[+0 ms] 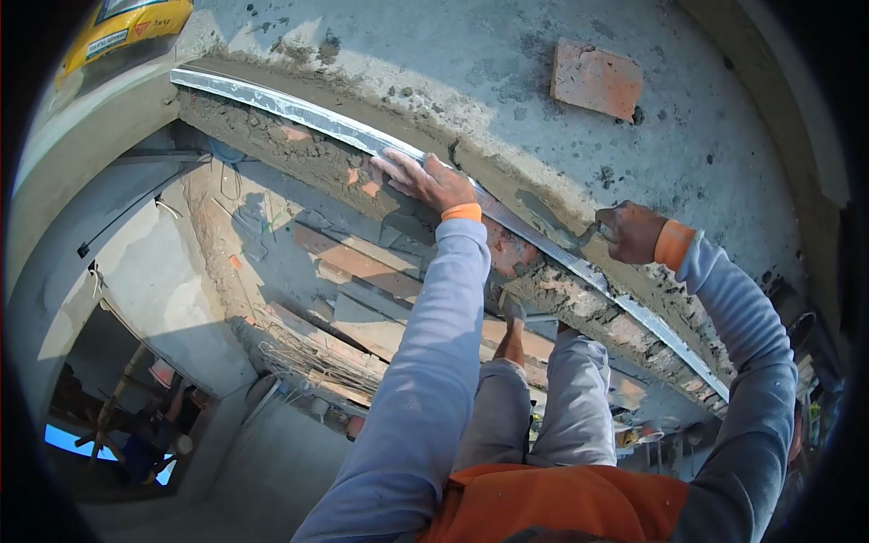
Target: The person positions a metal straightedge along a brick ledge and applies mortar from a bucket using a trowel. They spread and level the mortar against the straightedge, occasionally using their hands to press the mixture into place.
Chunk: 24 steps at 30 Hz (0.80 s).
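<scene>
A long metal straightedge (348,132), smeared with mortar, runs diagonally along the edge of a brick ledge. My left hand (425,184) holds it near the middle, fingers over the bar and thumb on the far side. Wet grey mortar (489,172) lies along the bar's far side. Over that strip, my right hand (631,233) is closed around what looks like a small trowel (548,214); its handle is hidden in my fist. Rough mortar and exposed brick (511,249) show on the near face below the bar.
A loose brick piece (597,80) lies on the concrete slab (697,154). At the upper left is a yellow bag (122,32). Below the ledge are wooden planks (362,262) and my legs. Another person (158,434) is visible through an opening at lower left.
</scene>
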Motion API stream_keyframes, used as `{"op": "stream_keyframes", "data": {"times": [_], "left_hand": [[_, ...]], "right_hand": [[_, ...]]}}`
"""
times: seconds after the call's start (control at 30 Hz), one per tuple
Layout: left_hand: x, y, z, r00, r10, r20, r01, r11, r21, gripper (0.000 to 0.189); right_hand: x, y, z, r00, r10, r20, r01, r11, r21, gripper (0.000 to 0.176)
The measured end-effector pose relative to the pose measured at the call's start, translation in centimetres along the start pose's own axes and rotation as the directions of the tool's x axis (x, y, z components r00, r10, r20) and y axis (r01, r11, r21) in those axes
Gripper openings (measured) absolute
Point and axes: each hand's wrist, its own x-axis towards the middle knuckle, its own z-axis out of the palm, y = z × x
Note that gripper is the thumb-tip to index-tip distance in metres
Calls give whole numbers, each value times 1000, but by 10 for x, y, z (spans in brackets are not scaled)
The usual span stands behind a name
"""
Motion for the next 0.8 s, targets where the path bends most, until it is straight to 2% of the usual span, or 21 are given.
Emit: {"op": "stream_keyframes", "data": {"times": [0.07,0.13,0.17,0.23,0.27,0.33,0.4,0.47,0.53,0.57,0.63,0.73,0.8], "left_hand": [[3,5,-1,1000,1,2,-1,1000,-1,64],[0,7,-5,1000,-5,1,5,1000,18,63],[0,4,-4,1000,13,3,-13,1000,25,68],[0,2,-1,1000,4,-1,-4,1000,-7,68],[0,1,1,1000,-14,-4,14,999,-42,68],[2,-33,14,992,118,49,-125,974,188,67],[0,-14,8,999,51,-11,-51,999,2,67],[6,-35,14,992,124,37,-129,970,208,66],[3,-32,15,995,90,38,-94,984,150,66],[1,-25,13,996,75,39,-80,989,127,66],[-2,-2,3,1000,-1,12,2,996,-88,66],[-1,1,0,1000,-19,21,20,999,-40,66],[-1,-9,3,1000,-2,16,2,1000,10,62]], "right_hand": [[-13,7,2,1000,15,-4,-15,999,33,35],[-14,15,12,993,59,-106,-37,980,195,34],[0,18,14,982,122,-143,-92,975,204,33],[42,26,14,976,83,-203,-66,994,89,34],[63,22,9,974,106,-199,-100,994,39,34],[95,10,8,972,137,-189,-139,990,4,34],[109,4,15,994,89,-64,-96,989,-116,35],[82,3,11,996,72,-46,-77,992,-104,36],[41,7,19,1000,22,-12,-23,999,-29,38],[20,5,19,999,51,2,-51,998,-20,37],[-21,3,18,996,84,9,-84,996,-20,36],[-42,5,21,992,123,20,-124,992,20,33],[-28,10,31,978,131,-163,-95,973,212,32]]}}
